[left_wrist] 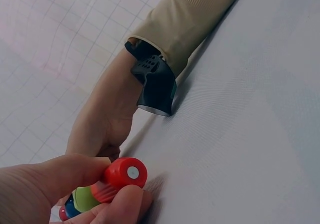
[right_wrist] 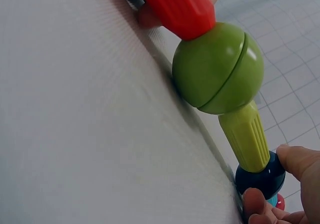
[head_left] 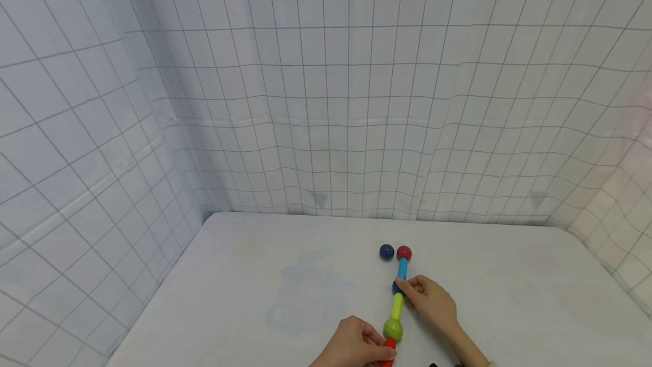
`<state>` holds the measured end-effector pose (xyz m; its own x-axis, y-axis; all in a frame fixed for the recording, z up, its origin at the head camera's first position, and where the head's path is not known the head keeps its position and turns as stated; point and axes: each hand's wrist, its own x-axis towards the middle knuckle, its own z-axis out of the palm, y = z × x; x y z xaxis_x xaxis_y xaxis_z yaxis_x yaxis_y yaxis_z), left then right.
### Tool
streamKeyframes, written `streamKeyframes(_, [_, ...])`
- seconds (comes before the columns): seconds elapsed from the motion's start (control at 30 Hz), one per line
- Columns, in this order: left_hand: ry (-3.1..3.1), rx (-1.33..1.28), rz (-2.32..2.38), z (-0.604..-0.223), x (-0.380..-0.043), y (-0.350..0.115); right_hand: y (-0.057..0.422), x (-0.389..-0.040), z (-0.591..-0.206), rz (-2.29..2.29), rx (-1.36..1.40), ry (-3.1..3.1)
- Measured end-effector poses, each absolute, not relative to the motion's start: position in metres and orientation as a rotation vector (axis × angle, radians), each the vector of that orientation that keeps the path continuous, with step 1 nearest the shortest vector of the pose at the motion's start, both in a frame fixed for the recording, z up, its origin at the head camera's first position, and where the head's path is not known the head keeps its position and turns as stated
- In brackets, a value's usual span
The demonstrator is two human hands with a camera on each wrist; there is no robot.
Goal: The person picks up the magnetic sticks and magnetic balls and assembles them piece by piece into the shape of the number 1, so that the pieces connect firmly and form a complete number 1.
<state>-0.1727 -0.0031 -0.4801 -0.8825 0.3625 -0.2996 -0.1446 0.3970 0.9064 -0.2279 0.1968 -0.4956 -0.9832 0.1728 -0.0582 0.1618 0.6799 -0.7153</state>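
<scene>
A chain of toy rods and balls runs away from me on the white table. From the near end it goes red rod (head_left: 389, 350), green ball (head_left: 393, 329), yellow-green rod (head_left: 397, 306), dark blue ball (right_wrist: 261, 175), light blue rod (head_left: 402, 268) and red ball (head_left: 404, 252). My left hand (head_left: 357, 344) pinches the red rod between thumb and fingers; its end shows a pale round disc in the left wrist view. Farther along, my right hand (head_left: 430, 302) pinches the dark blue ball in the middle of the chain. The rods meet the balls end to end.
A loose dark blue ball (head_left: 386, 251) lies just left of the chain's red end ball. The white table (head_left: 234, 287) is bounded by grid-patterned curtains (head_left: 346, 129) behind and at both sides. On the right wrist sits a black camera (left_wrist: 156, 86), below a beige sleeve (left_wrist: 185, 23).
</scene>
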Motion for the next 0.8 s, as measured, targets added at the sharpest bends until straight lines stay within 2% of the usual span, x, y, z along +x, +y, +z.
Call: streamKeyframes(0.8, [2.213,0.191,1.511,-0.4819,-0.1724,-0.0009,0.198,-0.2285,-0.4954,1.217,-0.299,-2.86])
